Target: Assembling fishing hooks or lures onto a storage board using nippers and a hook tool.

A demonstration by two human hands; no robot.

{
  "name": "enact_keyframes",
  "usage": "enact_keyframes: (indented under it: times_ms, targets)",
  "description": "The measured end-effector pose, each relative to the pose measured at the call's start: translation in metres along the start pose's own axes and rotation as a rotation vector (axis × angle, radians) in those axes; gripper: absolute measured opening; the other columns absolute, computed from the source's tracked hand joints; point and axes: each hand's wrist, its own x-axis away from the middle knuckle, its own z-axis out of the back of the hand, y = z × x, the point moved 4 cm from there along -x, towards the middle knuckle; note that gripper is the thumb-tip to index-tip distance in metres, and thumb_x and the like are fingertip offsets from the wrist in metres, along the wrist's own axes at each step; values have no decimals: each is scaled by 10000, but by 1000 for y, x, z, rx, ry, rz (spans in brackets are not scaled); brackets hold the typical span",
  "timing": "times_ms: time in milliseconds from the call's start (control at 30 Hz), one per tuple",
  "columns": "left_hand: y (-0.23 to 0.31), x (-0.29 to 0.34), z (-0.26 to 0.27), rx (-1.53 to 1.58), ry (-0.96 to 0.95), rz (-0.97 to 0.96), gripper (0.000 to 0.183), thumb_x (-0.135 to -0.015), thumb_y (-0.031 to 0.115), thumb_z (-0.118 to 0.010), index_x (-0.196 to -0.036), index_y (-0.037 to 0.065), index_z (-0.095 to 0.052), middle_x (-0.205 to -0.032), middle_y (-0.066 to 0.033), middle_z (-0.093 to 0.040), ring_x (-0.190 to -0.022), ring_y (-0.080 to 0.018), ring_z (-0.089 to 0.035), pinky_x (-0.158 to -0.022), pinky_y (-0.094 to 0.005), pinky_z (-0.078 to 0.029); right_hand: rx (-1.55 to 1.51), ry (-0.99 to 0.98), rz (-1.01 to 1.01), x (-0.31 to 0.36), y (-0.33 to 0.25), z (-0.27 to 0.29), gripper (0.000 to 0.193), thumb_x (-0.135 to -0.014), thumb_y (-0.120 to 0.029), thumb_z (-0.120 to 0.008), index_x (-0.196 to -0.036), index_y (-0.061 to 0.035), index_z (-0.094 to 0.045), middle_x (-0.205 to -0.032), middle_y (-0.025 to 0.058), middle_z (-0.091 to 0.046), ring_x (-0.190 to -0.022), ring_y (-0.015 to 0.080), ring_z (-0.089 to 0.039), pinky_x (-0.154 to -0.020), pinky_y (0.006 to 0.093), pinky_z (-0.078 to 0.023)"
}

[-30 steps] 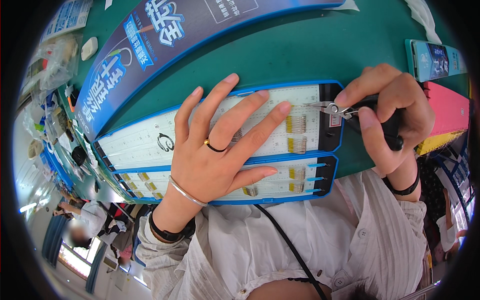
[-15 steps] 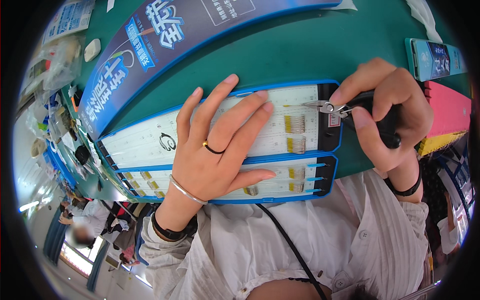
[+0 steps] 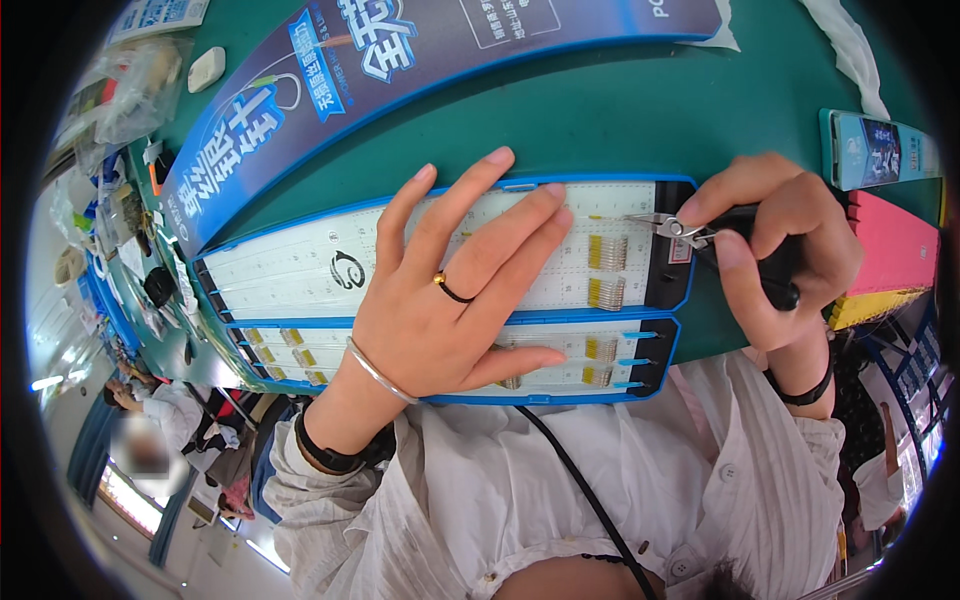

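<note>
A long blue-rimmed case (image 3: 420,322) lies open in front of me, with white ruled boards in its two halves. My left hand (image 3: 425,310) lies flat across it, fingers stretched out and spread, covering the middle. My right hand (image 3: 785,235) grips small pliers (image 3: 672,227) with black handles at the case's right end. The plier tips point left, at the upper board beside a short yellow piece (image 3: 596,217). Whether the jaws hold anything is too small to tell. Below them sit rows of thin wire-like pieces with yellow ends (image 3: 608,252). More rows (image 3: 600,350) are on the near half.
A large dark-blue printed case (image 3: 330,75) curves across the green table (image 3: 640,110) behind. At the right are a teal box (image 3: 880,150) and a pink block (image 3: 895,240) on yellow. Plastic bags (image 3: 140,85) and clutter fill the left; another person (image 3: 170,415) is beyond.
The view has shifted slightly, so the case appears a little further right and lower. My left hand stays flat on the case, and the pliers remain at the same spot on the board.
</note>
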Motion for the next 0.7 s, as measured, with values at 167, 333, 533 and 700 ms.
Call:
enact_keyframes:
  times_ms: [167, 333, 533, 700]
  targets:
    - [-15, 21, 16, -19, 48, 40, 670, -914, 591, -590, -1311, 52, -608, -1397, -150, -572, -1352, -409, -476, -1154, -590, -252, -100, 66, -63, 3, 2, 1, 198, -802, 40, -571, -851, -79, -421, -923, 214, -684, -758, 166, -533, -704, 288, -424]
    - [-25, 42, 25, -50, 85, 165, 607, -951, 518, -590, -1327, 42, -593, -1441, -186, -520, -1374, -441, -433, -1148, -589, -269, -107, 93, 24, 1, 5, 2, 244, -738, 98, -618, -822, -63, -456, -881, 218, -701, -729, 155, -589, -618, 246, -463]
    - [-8, 18, 18, 30, 111, 123, 607, -912, 550, -602, -1315, 99, -648, -1476, -158, -502, -1416, -425, -366, -1129, -582, -307, -74, 85, 25, 1, 3, 4, 236, -747, 89, -623, -819, -63, -459, -881, 216, -704, -746, 167, -602, -643, 260, -465]
    - [-3, 0, 5, -39, -22, 48, 624, -870, 598, -561, -1320, 177, -663, -1506, -74, -499, -1422, -391, -366, -1132, -581, -301, -83, 67, -64, 3, 2, 1, 198, -792, 47, -579, -842, -77, -431, -925, 208, -688, -787, 177, -561, -725, 294, -448]
